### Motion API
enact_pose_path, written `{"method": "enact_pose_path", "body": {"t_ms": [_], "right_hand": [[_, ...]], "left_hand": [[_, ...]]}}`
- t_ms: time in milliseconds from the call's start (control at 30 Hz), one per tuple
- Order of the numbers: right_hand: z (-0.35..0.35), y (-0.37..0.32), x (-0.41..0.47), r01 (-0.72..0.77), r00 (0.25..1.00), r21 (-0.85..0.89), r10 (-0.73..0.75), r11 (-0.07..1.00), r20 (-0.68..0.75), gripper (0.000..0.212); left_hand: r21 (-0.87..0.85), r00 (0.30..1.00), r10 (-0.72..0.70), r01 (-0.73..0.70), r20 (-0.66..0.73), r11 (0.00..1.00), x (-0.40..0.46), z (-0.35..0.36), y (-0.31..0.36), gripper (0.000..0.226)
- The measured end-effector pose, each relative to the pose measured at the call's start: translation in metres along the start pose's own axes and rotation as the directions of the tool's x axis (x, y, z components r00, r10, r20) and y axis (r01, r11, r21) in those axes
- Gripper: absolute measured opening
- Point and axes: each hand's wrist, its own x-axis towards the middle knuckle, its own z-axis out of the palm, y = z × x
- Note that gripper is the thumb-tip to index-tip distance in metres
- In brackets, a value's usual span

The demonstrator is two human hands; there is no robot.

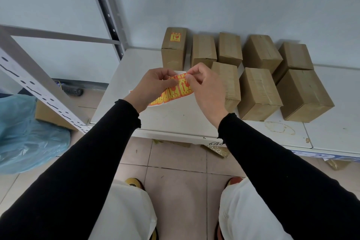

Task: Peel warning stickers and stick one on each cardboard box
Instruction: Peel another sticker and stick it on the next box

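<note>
A strip of yellow and red warning stickers [176,91] hangs between my hands above the white shelf [175,121]. My left hand [153,85] grips the strip from the left. My right hand [204,85] pinches the top corner of the end sticker [185,87]. Several taped cardboard boxes stand in two rows behind and to the right. The back left box [174,48] carries a sticker [175,37] on its top. The other boxes, such as the front right one [303,93], show bare tops.
A grey metal rack post [29,76] slants on the left, with a blue plastic bag [25,132] and a flat carton [52,115] on the floor beneath. The wall is close behind the boxes. My legs and the tiled floor [175,161] are below the shelf edge.
</note>
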Motion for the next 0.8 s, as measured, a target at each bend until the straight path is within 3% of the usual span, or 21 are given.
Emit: {"method": "enact_pose_path", "body": {"t_ms": [133, 433, 700, 800], "right_hand": [[0.002, 0.001, 0.002, 0.017, 1.0, -0.023, -0.017, 1.0, 0.021, 0.015], [0.003, 0.005, 0.005, -0.128, 0.988, 0.195, 0.109, 0.972, 0.109, 0.011], [-0.003, 0.004, 0.006, -0.116, 0.99, 0.252, 0.093, 0.961, 0.102, 0.011], [-0.007, 0.005, 0.011, -0.137, 0.989, 0.257, 0.116, 0.957, 0.095, 0.009]], "left_hand": [[0.097, 1.0, -0.018, 0.02, -0.021, 0.995, 0.003, -0.003, -0.005, 0.018], [0.143, 0.998, -0.06, 0.063, -0.023, 0.988, 0.01, -0.009, -0.019, 0.019], [0.299, 0.998, -0.056, 0.057, -0.013, 0.953, 0.019, 0.017, -0.058, 0.012], [0.328, 0.997, -0.075, 0.079, -0.026, 0.941, 0.016, 0.023, -0.057, 0.038]]}}
